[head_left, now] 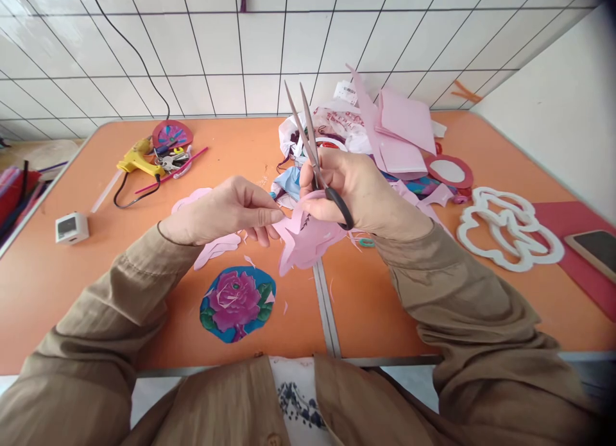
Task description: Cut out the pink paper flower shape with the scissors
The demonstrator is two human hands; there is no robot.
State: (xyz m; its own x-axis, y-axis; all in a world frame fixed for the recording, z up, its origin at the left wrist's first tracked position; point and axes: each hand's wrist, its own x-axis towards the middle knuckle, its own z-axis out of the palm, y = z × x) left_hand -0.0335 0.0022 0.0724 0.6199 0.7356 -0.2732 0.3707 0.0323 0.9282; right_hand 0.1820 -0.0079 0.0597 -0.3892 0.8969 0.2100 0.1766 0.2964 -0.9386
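Observation:
My right hand (356, 189) holds scissors (308, 128) with black handles, their parted blades pointing up and away from me. The same hand also pinches a pink cut-out sheet (312, 240) with a wavy edge, which hangs below its fingers. My left hand (245, 208) is closed in a pinch at the left edge of that sheet. Whether a small scrap is between its fingertips is hard to see. Beneath my left hand lie other pink cut pieces (216, 248). Nearer to me, a round fabric piece (237, 303) printed with a magenta rose lies flat, with small pink scraps on it.
A yellow glue gun (139, 158) with a cord lies back left, beside keys (173, 162). A small white box (72, 228) stands left. Folded pink sheets (404, 128) and bags are piled at the back. At right are a white cloud-like frame (510, 231) and a phone (595, 252).

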